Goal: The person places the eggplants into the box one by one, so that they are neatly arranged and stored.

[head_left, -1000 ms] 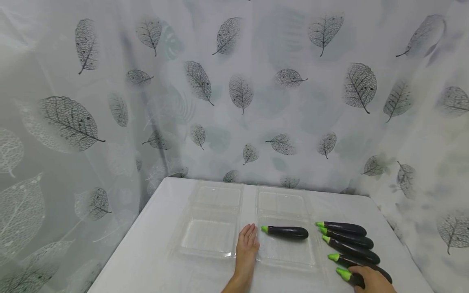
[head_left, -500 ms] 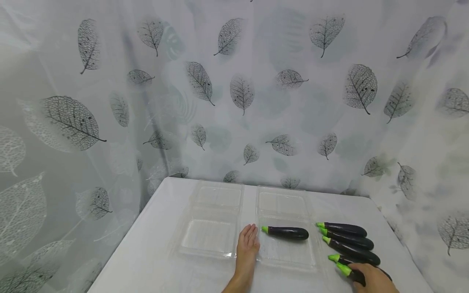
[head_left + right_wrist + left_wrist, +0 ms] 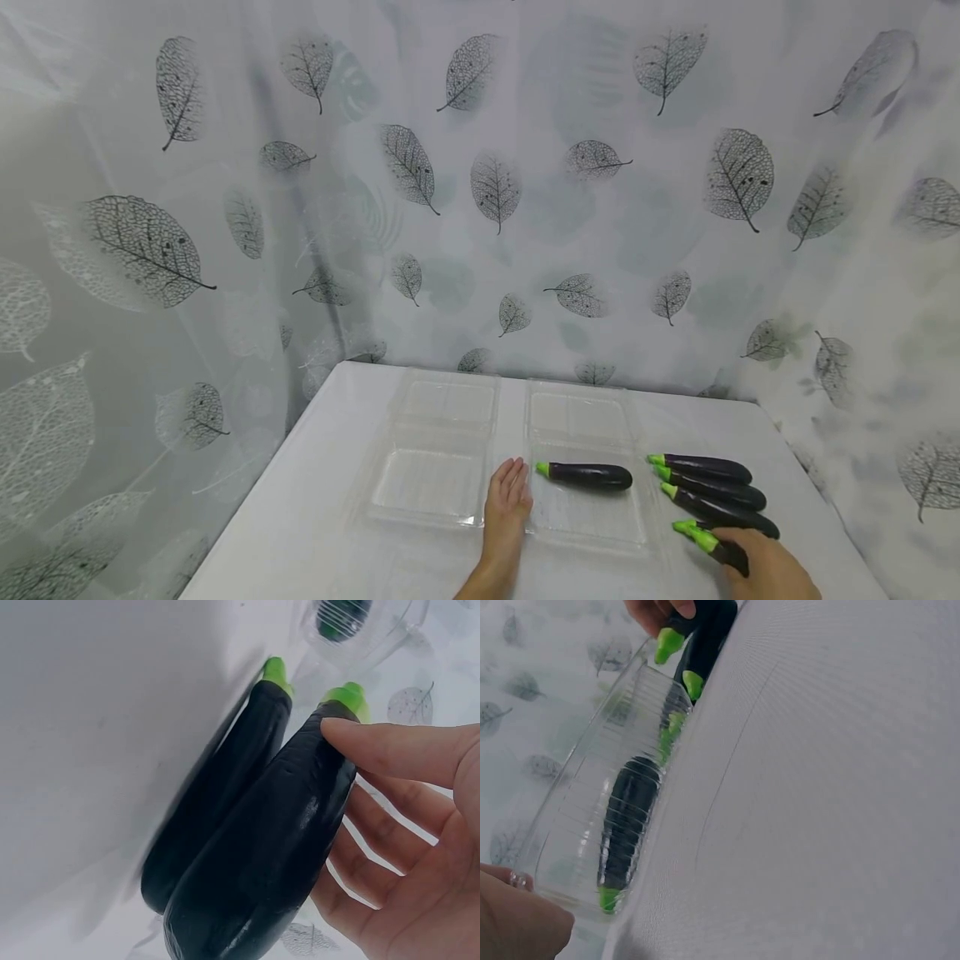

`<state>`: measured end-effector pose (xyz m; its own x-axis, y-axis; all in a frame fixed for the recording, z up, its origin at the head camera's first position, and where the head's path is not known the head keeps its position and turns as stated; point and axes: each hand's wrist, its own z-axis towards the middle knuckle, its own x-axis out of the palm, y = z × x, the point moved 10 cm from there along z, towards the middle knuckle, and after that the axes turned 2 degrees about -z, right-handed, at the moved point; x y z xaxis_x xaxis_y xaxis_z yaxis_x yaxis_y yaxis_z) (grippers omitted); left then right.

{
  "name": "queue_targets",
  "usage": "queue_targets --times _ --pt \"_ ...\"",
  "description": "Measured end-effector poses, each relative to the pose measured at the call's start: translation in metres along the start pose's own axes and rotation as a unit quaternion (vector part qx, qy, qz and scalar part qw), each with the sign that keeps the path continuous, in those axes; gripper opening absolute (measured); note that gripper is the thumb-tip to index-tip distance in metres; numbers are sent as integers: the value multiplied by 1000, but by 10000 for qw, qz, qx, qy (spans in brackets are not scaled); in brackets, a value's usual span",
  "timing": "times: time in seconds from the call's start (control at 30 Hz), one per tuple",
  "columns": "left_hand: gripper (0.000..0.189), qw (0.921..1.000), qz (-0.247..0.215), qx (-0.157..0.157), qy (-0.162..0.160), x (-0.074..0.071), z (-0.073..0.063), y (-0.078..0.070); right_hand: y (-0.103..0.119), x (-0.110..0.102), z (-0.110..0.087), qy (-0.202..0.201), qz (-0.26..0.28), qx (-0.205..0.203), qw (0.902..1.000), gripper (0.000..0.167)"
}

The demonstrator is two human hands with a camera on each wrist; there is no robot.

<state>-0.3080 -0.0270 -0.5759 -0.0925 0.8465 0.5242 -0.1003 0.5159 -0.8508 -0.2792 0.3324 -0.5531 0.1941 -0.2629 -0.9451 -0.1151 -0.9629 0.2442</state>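
Note:
My right hand (image 3: 768, 567) pinches an eggplant (image 3: 262, 840) near its green stem end, thumb on one side and fingers on the other. In the head view this eggplant overlaps another eggplant (image 3: 217, 795) lying on the table behind it. My left hand (image 3: 507, 508) rests at the left rim of the right-hand clear plastic container (image 3: 592, 533), fingers extended. One eggplant (image 3: 588, 476) lies crosswise in that container, stem to the left. Several more eggplants (image 3: 720, 508) lie in a slanting row to the container's right.
A second clear plastic container (image 3: 427, 483) stands open on the left of the white table (image 3: 300, 500), its lid folded back. Behind the table hangs a leaf-print curtain (image 3: 495, 192), which also runs along both sides.
My right hand has raised the front eggplant slightly and brought it over the one behind. The left hand has stayed in place.

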Motion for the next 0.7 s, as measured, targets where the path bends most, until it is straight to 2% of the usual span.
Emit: queue_targets --times 0.7 --pt "62 10000 59 -26 -7 -1 0 1 27 -22 -5 -606 95 -280 9977 48"
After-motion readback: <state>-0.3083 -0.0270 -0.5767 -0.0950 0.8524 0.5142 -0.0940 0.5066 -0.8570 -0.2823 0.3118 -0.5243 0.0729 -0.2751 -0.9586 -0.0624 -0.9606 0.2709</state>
